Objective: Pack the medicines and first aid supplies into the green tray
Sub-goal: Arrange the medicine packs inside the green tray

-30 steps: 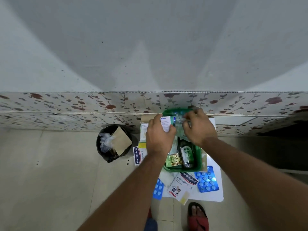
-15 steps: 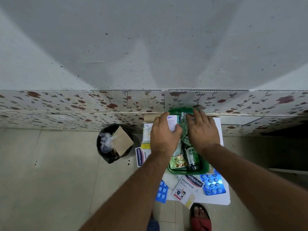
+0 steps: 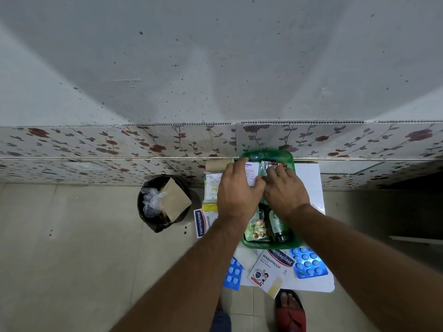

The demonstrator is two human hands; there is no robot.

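The green tray (image 3: 267, 156) stands on a small white table (image 3: 310, 180) against the wall. My left hand (image 3: 236, 191) grips a white medicine box (image 3: 252, 172) over the tray's far half. My right hand (image 3: 285, 191) presses next to it on a crinkly foil packet (image 3: 267, 165) in the tray. Nearer in the tray lie a dark green bottle (image 3: 276, 225) and a gold blister strip (image 3: 257, 228). In front of the tray lie a Hansaplast plaster box (image 3: 271, 268) and a blue pill blister (image 3: 308, 262).
A black bin (image 3: 163, 202) with cardboard and plastic stands on the floor to the left. Another Hansaplast box (image 3: 201, 222), white packets (image 3: 211, 190) and a cardboard roll (image 3: 215, 165) sit at the table's left. A second blue blister (image 3: 232, 274) hangs off the front edge. My sandalled foot (image 3: 291, 310) is below.
Both hands have sunk lower into the tray's far half, pushing the white box and the foil packet down. My right hand has closed in against the left.
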